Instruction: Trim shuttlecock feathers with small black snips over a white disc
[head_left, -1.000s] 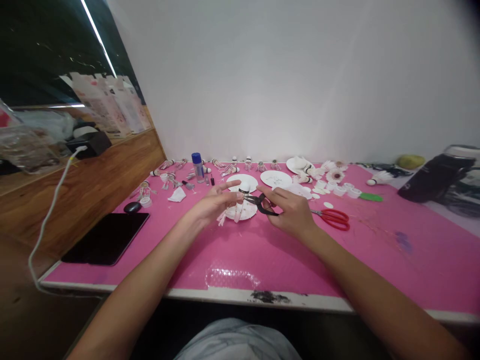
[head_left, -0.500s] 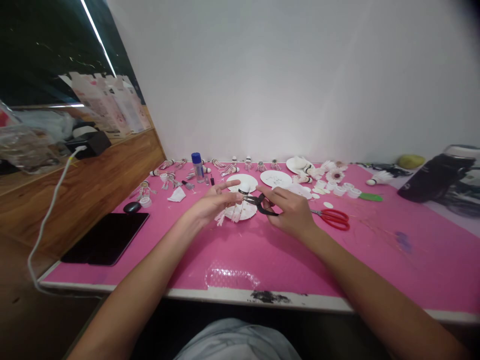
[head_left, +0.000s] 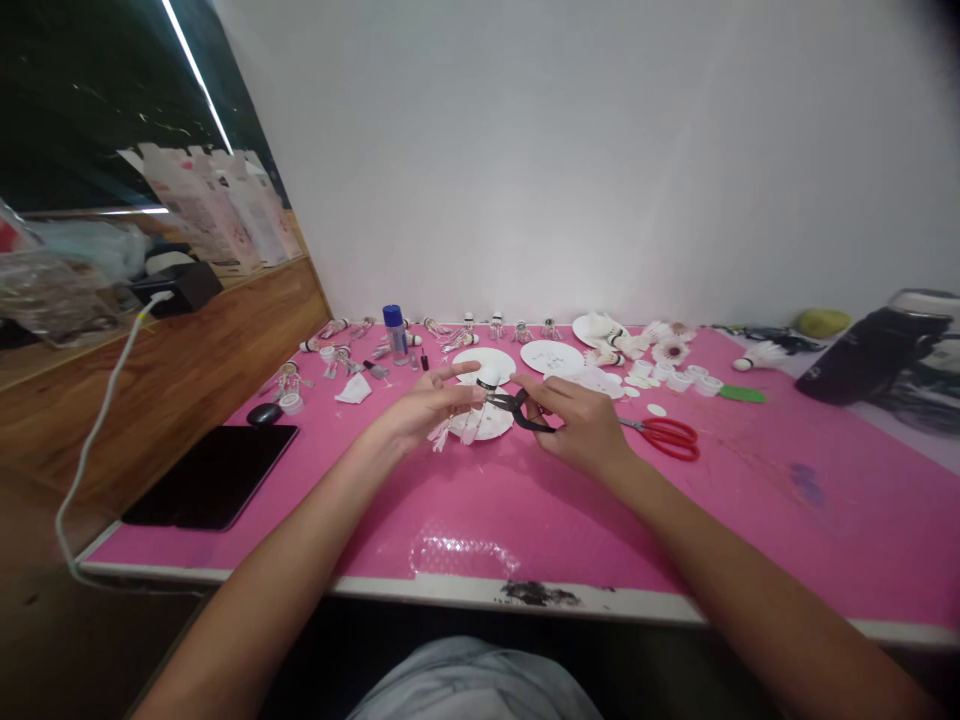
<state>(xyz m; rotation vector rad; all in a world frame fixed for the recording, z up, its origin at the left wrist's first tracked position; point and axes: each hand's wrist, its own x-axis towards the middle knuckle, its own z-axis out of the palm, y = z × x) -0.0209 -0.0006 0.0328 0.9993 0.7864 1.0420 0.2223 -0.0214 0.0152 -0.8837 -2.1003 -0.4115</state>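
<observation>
While at the table (head_left: pixel 757 520): pink top, white wall (head_left: pixel 570 150) behind.
Rest: black tablet (head_left: pixel 210 476) at left; blue-capped bottle (head_left: pixel 394 330) and row of finished-looking shuttlecocks along back edge; red-handled scissors (head_left: pixel 670 438) just beside right hand.
Shuttlecock (head_left: pixel 487 385): upright, white cork up, black band near cork, held just above a white paper plate (head_left: pixel 504 426).
Change: very slight, right hand a touch nearer shuttlecock, same hold.
Left hand (head_left: pixel 424 408): left fingers (head_left: pixel 454 378) curved round shuttlecock, gripping.
Right hand (head_left: pixel 585 428): right fingers (head_left: pixel 541 390) closed on black-handled pliers (head_left: pixel 523 416), tips touching shuttlecock just under band; exact contact partly hidden.
</observation>
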